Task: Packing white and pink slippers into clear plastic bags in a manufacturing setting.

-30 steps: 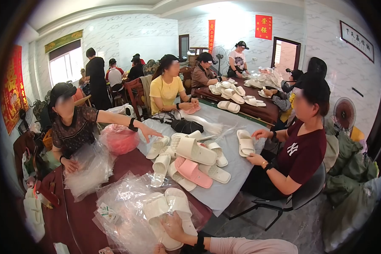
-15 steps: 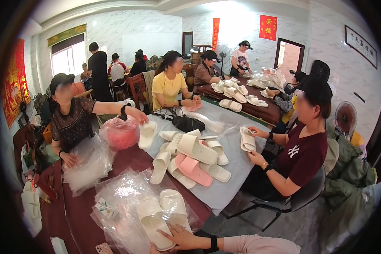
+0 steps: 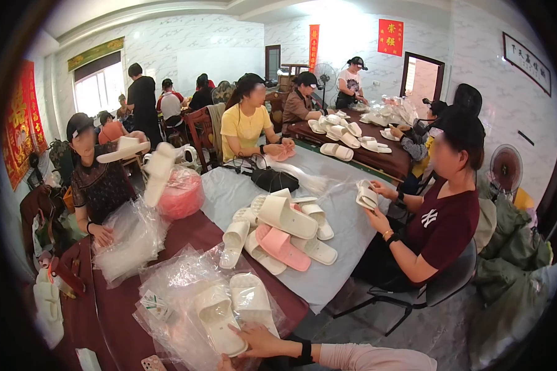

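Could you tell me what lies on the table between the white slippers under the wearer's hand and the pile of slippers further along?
In the head view, only crinkled clear plastic bags and bare maroon tabletop separate the white slippers from the slipper pile.

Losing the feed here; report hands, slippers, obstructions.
Right hand fingers on white slipper pair. Left hand barely in view. Slippers on clear plastic bags. Slipper pile beyond, apart.

Right hand [image 3: 263, 340] flat, fingers spread; left hand barely visible.
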Available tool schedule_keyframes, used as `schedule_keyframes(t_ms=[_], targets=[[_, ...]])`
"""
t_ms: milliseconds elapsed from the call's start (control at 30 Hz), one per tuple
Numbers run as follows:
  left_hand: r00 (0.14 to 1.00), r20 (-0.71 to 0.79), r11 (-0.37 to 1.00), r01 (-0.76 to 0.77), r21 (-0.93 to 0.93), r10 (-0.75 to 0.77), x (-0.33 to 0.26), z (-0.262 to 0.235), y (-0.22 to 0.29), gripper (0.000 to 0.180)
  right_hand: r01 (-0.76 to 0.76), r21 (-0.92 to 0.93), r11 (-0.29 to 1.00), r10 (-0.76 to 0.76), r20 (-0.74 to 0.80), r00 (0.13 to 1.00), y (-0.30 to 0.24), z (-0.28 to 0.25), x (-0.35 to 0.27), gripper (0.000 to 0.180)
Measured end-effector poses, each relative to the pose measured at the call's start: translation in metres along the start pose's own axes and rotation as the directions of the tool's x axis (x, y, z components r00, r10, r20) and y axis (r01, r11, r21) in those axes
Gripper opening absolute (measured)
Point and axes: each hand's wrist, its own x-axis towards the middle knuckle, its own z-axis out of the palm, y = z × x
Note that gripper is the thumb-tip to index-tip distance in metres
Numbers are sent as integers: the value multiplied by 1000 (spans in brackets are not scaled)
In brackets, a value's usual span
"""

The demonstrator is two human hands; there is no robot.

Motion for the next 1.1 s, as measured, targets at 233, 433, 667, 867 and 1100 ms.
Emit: schedule_keyframes(t_ms=[233, 433, 667, 867, 1100], targets=[[891, 355, 682, 448, -577, -284, -4, -14, 41, 45, -42, -21, 999, 42, 9, 999, 8, -6, -2, 95], [954, 150, 778, 297, -554, -258, -7, -4, 22, 42, -22, -91, 996, 16, -69, 997, 12, 7, -2, 90], [899, 290, 653, 438, -618, -328, -12, -29, 69, 34, -95, -66, 993, 97, 18, 995, 1, 6, 3, 88], [912, 228, 144, 291, -946, -340, 2, -10, 32, 28, -6, -19, 1000, 7, 72, 997, 20, 2, -11, 93], [984, 177, -27, 177, -984, 11, -3, -1, 12, 20, 49, -53, 997, -47, 23, 999, 32, 9, -28, 108]])
